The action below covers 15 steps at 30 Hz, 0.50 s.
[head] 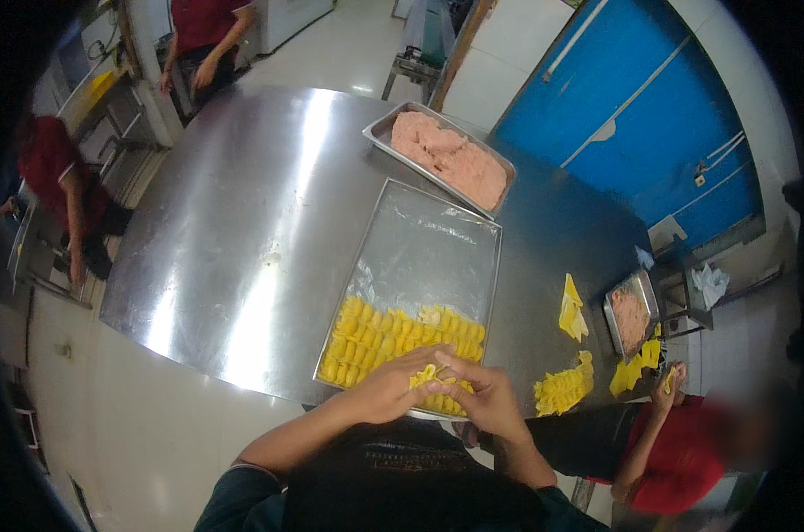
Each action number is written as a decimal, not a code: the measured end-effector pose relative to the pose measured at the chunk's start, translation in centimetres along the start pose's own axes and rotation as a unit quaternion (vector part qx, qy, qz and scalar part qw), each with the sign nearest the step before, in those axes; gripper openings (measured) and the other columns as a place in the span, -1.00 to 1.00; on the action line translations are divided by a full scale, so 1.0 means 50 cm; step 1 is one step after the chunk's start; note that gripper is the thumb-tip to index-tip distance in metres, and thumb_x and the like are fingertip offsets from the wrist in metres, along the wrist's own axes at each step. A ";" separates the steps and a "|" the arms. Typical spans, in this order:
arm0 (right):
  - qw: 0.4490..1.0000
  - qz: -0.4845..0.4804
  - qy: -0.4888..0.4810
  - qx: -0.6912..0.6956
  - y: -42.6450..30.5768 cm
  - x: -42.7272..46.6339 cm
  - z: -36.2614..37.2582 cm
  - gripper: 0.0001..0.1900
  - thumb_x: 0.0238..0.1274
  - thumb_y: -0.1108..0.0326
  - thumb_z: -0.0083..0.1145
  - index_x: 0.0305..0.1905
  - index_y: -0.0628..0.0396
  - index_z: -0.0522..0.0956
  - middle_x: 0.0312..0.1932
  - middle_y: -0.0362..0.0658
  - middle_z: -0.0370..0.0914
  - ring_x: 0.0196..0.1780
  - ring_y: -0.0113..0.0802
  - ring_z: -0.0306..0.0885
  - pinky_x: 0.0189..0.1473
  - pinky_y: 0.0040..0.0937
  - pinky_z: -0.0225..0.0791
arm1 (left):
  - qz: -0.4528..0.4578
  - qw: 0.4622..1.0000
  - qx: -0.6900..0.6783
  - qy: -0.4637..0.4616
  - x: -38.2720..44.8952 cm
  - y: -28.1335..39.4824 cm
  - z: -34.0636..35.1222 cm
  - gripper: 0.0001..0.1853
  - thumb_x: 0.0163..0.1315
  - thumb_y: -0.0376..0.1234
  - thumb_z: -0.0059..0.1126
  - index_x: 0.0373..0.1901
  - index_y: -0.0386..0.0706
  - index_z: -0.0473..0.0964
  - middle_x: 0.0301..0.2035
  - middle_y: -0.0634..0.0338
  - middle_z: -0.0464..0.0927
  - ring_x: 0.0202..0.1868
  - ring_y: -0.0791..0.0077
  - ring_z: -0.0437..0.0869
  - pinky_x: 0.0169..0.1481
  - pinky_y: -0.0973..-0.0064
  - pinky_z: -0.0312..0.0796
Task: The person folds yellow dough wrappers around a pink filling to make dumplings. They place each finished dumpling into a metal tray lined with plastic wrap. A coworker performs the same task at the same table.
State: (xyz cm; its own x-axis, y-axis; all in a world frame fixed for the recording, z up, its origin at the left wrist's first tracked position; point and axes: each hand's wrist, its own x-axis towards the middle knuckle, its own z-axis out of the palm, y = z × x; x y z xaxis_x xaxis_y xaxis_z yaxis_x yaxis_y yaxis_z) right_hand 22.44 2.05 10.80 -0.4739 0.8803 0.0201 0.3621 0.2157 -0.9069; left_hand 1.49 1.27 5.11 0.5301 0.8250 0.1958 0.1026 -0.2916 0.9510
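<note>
Between my two hands is a yellow dumpling (424, 376), its thin wrapper ruffled at the edge. My left hand (390, 387) cups it from the left, thumb along the near side. From the right, my right hand (487, 392) closes in, with its thumb and fingertips meeting the left hand at the wrapper. Part of the dumpling is hidden by the fingers. Below them lies a shallow metal tray (435, 229) lined with clear plastic film. Tight rows of folded yellow dumplings (368, 339) fill its near part; film shows over the far part.
A deep metal pan of pink minced filling (452, 156) stands beyond the tray on the steel table (235, 199). To the right are yellow wrappers (573, 311), a pile of yellow pieces (565, 389) and a smaller filling pan (631, 319). A co-worker's hand (668, 392) works there; two people stand left.
</note>
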 end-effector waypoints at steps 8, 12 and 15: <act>0.992 0.055 0.086 0.078 0.003 -0.002 0.024 -0.48 0.24 0.57 0.32 0.32 0.19 0.53 -0.04 -0.14 0.73 -0.03 -0.47 0.68 0.10 -0.41 0.55 | 0.016 1.000 0.019 0.000 0.008 0.004 0.003 -0.35 0.59 -0.04 -0.18 0.50 -0.31 0.17 0.45 -0.20 0.24 0.49 -0.07 0.27 0.56 0.19 0.14; 0.997 0.043 0.055 0.014 -0.025 -0.016 0.021 -0.46 0.25 0.60 0.25 0.35 0.17 0.51 -0.03 -0.06 0.72 0.08 -0.36 0.68 0.20 -0.37 0.47 | 0.000 0.999 -0.017 0.030 0.007 0.000 0.007 -0.33 0.58 -0.03 -0.15 0.51 -0.32 0.16 0.46 -0.21 0.21 0.50 -0.06 0.26 0.56 0.19 0.13; 0.999 0.029 0.023 0.026 -0.032 -0.017 0.018 -0.41 0.22 0.63 0.19 0.39 0.15 0.47 0.03 0.00 0.69 0.14 -0.30 0.65 0.26 -0.35 0.41 | 0.005 0.997 0.000 0.079 0.008 -0.002 0.016 -0.32 0.55 -0.05 -0.08 0.51 -0.32 0.17 0.44 -0.22 0.25 0.47 -0.07 0.30 0.53 0.18 0.18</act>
State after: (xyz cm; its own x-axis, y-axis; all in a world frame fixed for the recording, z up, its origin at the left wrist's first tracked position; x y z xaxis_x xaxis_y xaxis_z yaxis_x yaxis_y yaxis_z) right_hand 21.54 0.54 11.84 -0.4156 0.9094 -0.0149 0.3445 0.1422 -0.9280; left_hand 2.39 1.24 4.88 0.3916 0.8883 0.2400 0.0983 -0.2997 0.9490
